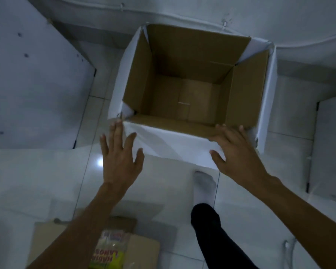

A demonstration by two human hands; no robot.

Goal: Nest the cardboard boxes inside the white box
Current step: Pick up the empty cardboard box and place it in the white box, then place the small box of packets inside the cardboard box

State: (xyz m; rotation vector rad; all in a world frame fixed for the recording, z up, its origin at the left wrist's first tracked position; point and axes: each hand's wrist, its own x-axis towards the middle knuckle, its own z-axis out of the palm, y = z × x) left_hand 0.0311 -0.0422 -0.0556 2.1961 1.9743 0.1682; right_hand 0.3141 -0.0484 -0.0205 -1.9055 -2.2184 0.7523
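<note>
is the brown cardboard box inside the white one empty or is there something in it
Empty. The brown cardboard box shows only its bare bottom flaps.

An open brown cardboard box (184, 94) sits upright inside the white box (175, 146) — flaps up, empty — on the tiled floor (163, 191).

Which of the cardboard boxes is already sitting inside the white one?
The open brown box up front, ringed by the white box. The other cardboard box sits on the floor beside the person.
</note>
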